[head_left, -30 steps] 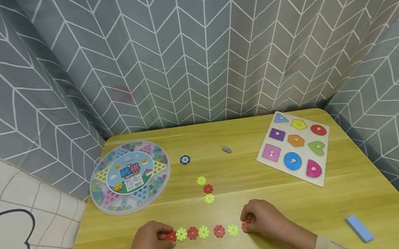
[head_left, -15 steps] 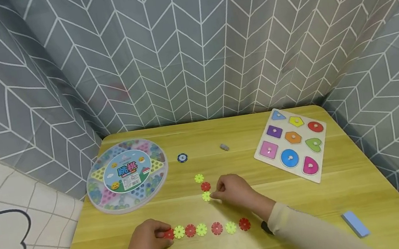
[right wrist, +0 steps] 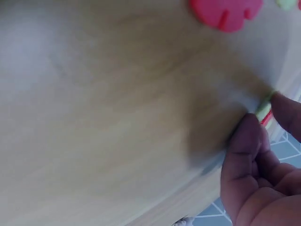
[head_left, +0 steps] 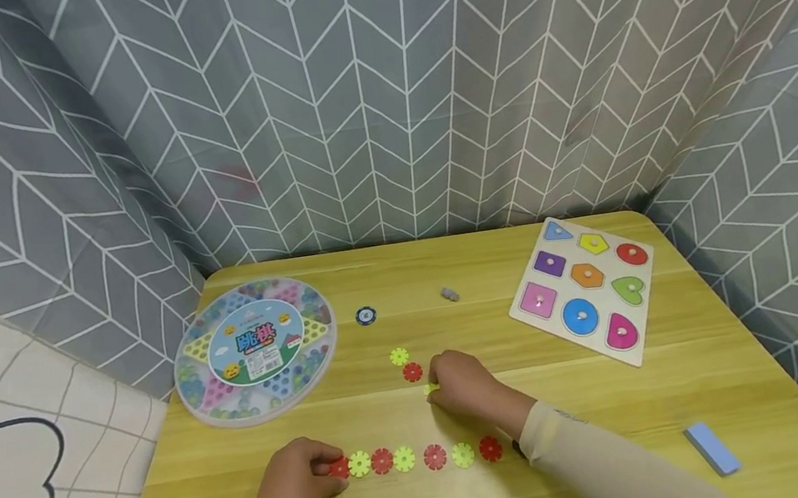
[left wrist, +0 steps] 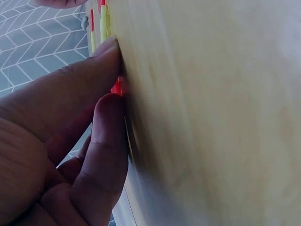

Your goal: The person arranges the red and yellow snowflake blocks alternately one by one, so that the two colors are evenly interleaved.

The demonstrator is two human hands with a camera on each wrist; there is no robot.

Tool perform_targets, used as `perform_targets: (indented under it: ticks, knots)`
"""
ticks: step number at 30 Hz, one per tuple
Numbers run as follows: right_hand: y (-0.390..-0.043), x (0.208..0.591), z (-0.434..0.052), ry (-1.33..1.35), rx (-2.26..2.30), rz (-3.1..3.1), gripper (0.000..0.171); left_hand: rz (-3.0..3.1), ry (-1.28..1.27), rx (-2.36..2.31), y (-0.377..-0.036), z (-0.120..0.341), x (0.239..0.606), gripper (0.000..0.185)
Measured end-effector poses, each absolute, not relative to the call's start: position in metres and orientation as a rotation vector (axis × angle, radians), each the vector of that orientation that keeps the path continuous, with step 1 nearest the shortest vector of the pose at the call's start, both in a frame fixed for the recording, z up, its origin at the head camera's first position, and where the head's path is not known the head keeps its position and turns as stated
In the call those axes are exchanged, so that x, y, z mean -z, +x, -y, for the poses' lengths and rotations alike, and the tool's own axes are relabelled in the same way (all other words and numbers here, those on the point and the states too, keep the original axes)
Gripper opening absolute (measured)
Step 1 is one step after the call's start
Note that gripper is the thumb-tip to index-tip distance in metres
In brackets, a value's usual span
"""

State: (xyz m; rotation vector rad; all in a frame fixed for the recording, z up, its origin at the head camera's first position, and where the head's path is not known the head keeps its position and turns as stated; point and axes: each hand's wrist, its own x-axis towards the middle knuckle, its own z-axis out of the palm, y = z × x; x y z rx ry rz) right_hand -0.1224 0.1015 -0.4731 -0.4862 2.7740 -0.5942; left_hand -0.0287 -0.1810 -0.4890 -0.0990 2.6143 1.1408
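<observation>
- My right hand (head_left: 462,384) sits near the middle of the bench (head_left: 689,379), its thumb and finger pinched on a yellow snowflake disc (head_left: 429,390) — the one at 6 o'clock of a short column, just below a red disc (head_left: 412,373) and another yellow one (head_left: 399,357).
- My left hand (head_left: 297,481) is curled at the 9 o'clock end of the long row (head_left: 411,458), fingertips pinching the end red disc (head_left: 338,468) flat against the wood.
- I judge these discs very light, thin, stiff plastic — they will skate on the smooth bench if nudged sideways.
- Lying flat, they offer little to grab, so the notched rim is the place to take hold, with thumb and forefinger on opposite edges, as the right wrist view shows (right wrist: 264,109).
- Pressing down first, then tipping one edge up, seems safer than scooping.
- They look tough rather than fragile; the risk, I think, is knocking the neighbours out of line.
</observation>
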Motion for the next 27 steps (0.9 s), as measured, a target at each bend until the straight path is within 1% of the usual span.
perform_targets:
  ticks: [6,9,13,16,19,22,24,27]
  knots:
    - [-0.118,0.473,-0.108,-0.511,0.591,-2.729,0.027,-2.617,-0.101,-1.130,-0.029,0.181,0.488,0.028]
    - [-0.119,0.473,-0.110,-0.507,0.623,-2.691,0.024,-2.625,-0.091,-1.130,-0.029,0.181,0.487,0.028]
    - [-0.121,0.476,-0.120,-0.486,0.818,-2.633,0.018,-2.624,-0.092,-1.134,-0.028,0.181,0.488,0.029]
    - [-0.118,0.478,-0.138,-0.456,0.994,-2.591,0.017,-2.625,-0.089,-1.138,-0.028,0.181,0.489,0.029]
    - [-0.109,0.476,-0.165,-0.367,1.095,-2.532,0.014,-2.629,-0.078,-1.146,-0.028,0.181,0.491,0.029]
    - [-0.094,0.474,-0.193,-0.295,1.103,-2.473,0.015,-2.639,-0.072,-1.154,-0.028,0.181,0.491,0.029]
    - [-0.082,0.474,-0.206,-0.309,1.076,-2.457,0.016,-2.644,-0.073,-1.154,-0.028,0.181,0.491,0.029]
    - [-0.068,0.476,-0.216,-0.408,1.006,-2.503,0.018,-2.649,-0.075,-1.150,-0.029,0.181,0.491,0.029]
